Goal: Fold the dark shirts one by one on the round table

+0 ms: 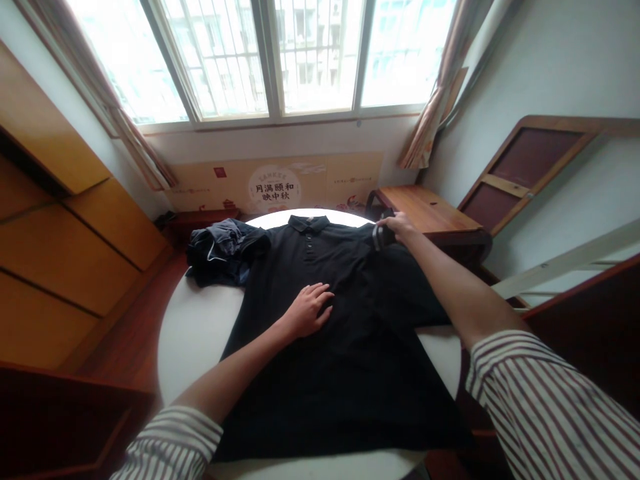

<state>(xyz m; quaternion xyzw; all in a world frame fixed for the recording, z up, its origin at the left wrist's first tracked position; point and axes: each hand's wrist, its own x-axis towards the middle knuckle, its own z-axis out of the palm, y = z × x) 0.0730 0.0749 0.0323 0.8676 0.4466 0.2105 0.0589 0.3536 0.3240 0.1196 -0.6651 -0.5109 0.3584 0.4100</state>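
Black fabric spreads over the middle of the frame: a short-sleeved polo shirt (320, 380) lies flat and front up on a round white tabletop (190, 333), its collar (309, 223) toward the upper centre and its hem reaching the near edge at the bottom of the frame. Two buttons show on the placket (309, 245) below the collar. Near the centre of the frame, the left hand (310, 310) rests palm down on the shirt's front, fingers a little spread and grasping nothing. Right of centre and higher up, the right hand (397, 227) is closed around a dark object (384, 235) with a pale band, held at the shirt's shoulder on that side; what the object is cannot be told. Striped cuffs, rolled back on both forearms, fill the lower left and lower right of the frame. At the left of the tabletop, a crumpled pile of dark clothes (220, 250) with a thin white line on it sits against the shirt's other sleeve. Behind the tabletop, a beige printed panel (210, 183) stands below a wide window (320, 60) with a gathered curtain (423, 137) on its right, and orange-brown cabinets (55, 240) line the left side.
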